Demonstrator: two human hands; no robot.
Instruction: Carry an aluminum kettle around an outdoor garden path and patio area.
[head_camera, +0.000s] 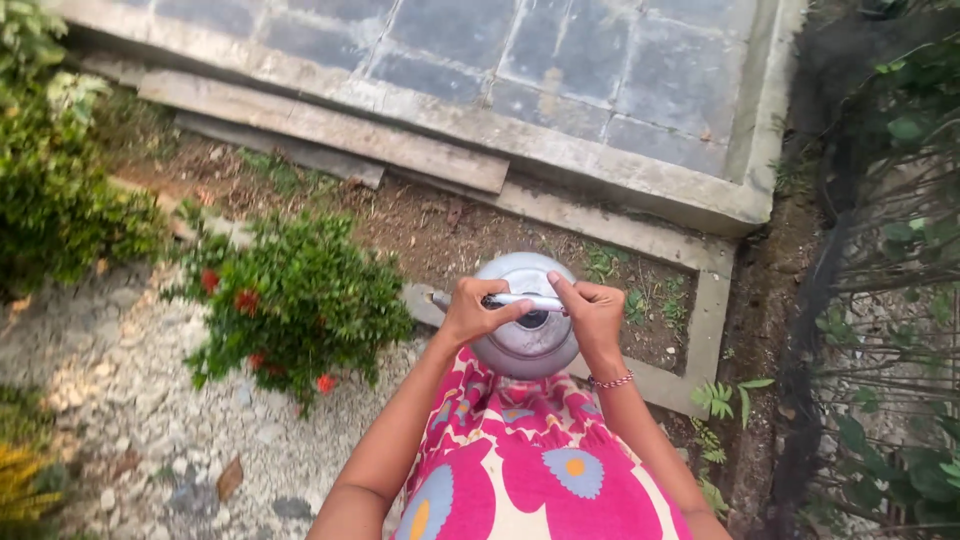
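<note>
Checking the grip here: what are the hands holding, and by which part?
Both the left hand and right hand grip a metal kettle by its top handle.

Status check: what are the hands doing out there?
Both hands, left and right, grip the handle of a round silver metal kettle. Red-flowered green bush close beside, left.

A single head-worn camera looked steeply down the person's front, close above both hands at lower centre. It faced ahead over the gravel ground toward the paved slab across the top edge, shrubs flanking both sides.
</note>
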